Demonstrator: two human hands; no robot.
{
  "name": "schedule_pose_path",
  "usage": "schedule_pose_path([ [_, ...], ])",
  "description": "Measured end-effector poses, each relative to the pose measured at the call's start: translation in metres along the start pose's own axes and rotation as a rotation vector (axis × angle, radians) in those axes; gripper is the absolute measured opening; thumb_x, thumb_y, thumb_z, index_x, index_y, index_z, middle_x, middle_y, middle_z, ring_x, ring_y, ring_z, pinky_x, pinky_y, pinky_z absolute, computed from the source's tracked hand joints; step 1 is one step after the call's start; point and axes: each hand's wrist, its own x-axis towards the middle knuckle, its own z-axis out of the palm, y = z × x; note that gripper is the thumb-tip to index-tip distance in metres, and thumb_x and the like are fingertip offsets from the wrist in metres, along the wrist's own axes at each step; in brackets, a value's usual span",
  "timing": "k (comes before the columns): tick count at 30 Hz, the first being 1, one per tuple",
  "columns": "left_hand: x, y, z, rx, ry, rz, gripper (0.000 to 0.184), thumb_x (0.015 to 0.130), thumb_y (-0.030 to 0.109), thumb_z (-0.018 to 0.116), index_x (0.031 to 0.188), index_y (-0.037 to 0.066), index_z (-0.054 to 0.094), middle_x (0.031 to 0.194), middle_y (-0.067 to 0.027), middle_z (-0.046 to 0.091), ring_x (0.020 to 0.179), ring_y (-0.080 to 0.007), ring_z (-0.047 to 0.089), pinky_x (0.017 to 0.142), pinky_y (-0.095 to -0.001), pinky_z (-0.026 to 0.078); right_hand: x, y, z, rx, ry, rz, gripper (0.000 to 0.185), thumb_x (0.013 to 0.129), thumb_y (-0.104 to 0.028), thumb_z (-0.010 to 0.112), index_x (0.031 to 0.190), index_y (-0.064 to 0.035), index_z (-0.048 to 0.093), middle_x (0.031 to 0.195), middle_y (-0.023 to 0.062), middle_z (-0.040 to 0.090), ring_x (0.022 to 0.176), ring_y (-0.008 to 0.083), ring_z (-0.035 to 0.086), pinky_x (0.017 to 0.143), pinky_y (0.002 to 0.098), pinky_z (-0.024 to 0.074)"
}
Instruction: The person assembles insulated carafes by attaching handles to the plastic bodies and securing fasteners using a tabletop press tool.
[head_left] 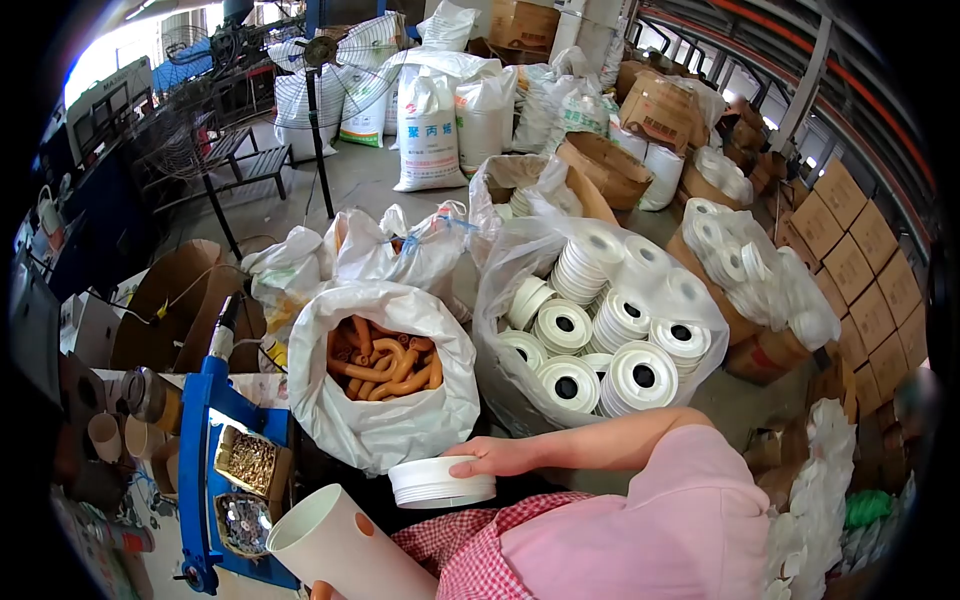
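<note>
My right hand (497,456) reaches in from the right with the fingers closed on the rim of a white round threaded lid (442,486). Just left of the lid, a white plastic cylinder (340,540) lies tilted, its open end facing up and left. An orange spot (365,524) shows on its side, and an orange rounded end (321,590) pokes out at the bottom edge. My left hand is not in view. Beyond the lid stands a white woven sack (440,400) holding curved orange tubes (385,365).
A blue metal stand (205,450) on the left bears boxes of small metal parts (255,460). A clear bag of white lids (640,375) sits ahead right. Behind are a fan (320,50), full sacks (428,130) and stacked cartons (870,250).
</note>
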Motion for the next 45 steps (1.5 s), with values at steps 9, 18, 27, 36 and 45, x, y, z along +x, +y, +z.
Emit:
schedule_pose_path([
  [9, 0.007, -0.029, 0.009, 0.114, 0.202, 0.375, 0.057, 0.097, 0.025, 0.056, 0.148, 0.006, 0.039, 0.139, -0.0188, 0.050, 0.115, -0.0286, 0.057, 0.087, -0.0358, 0.051, 0.007, -0.010, 0.007, 0.017, 0.008, 0.040, 0.062, 0.100, -0.043, 0.057, 0.142, 0.0014, 0.049, 0.131, 0.0123, 0.061, 0.120, 0.0180, 0.055, 0.104, 0.0325, 0.0417],
  [18, 0.002, -0.024, -0.001, 0.107, 0.134, 0.372, 0.055, 0.099, 0.029, 0.054, 0.147, 0.004, 0.042, 0.143, -0.0174, 0.049, 0.123, -0.0295, 0.053, 0.099, -0.0378, 0.046, 0.008, -0.010, 0.007, -0.010, 0.014, 0.074, 0.054, 0.099, -0.041, 0.059, 0.135, 0.0001, 0.055, 0.125, 0.0094, 0.063, 0.115, 0.0156, 0.055, 0.102, 0.0310, 0.0416],
  [27, 0.003, -0.022, -0.002, 0.094, 0.108, 0.371, 0.056, 0.099, 0.034, 0.053, 0.147, 0.005, 0.043, 0.144, -0.0159, 0.048, 0.125, -0.0300, 0.052, 0.104, -0.0399, 0.042, 0.017, -0.023, 0.013, -0.107, 0.016, 0.058, 0.054, 0.098, -0.039, 0.062, 0.133, 0.0010, 0.056, 0.124, 0.0111, 0.065, 0.114, 0.0169, 0.057, 0.100, 0.0316, 0.0438],
  [36, -0.013, -0.019, 0.000, 0.042, 0.196, 0.176, 0.057, 0.099, 0.042, 0.055, 0.144, 0.008, 0.049, 0.136, -0.0114, 0.054, 0.117, -0.0226, 0.055, 0.101, -0.0379, 0.043, 0.018, -0.028, 0.030, -0.247, 0.032, -0.022, 0.050, 0.092, -0.035, 0.070, 0.128, -0.0014, 0.061, 0.117, 0.0104, 0.068, 0.107, 0.0172, 0.061, 0.097, 0.0309, 0.0471],
  [45, -0.025, -0.081, 0.003, 0.128, 0.445, 0.177, 0.025, 0.091, 0.004, 0.063, 0.113, 0.001, 0.052, 0.074, -0.0061, 0.058, 0.057, -0.0115, 0.059, 0.049, -0.0268, 0.046, 0.094, -0.106, 0.010, -0.308, 0.091, -0.225, 0.051, 0.079, -0.021, 0.077, 0.122, 0.0031, 0.063, 0.107, 0.0080, 0.069, 0.095, 0.0160, 0.063, 0.087, 0.0323, 0.0512],
])
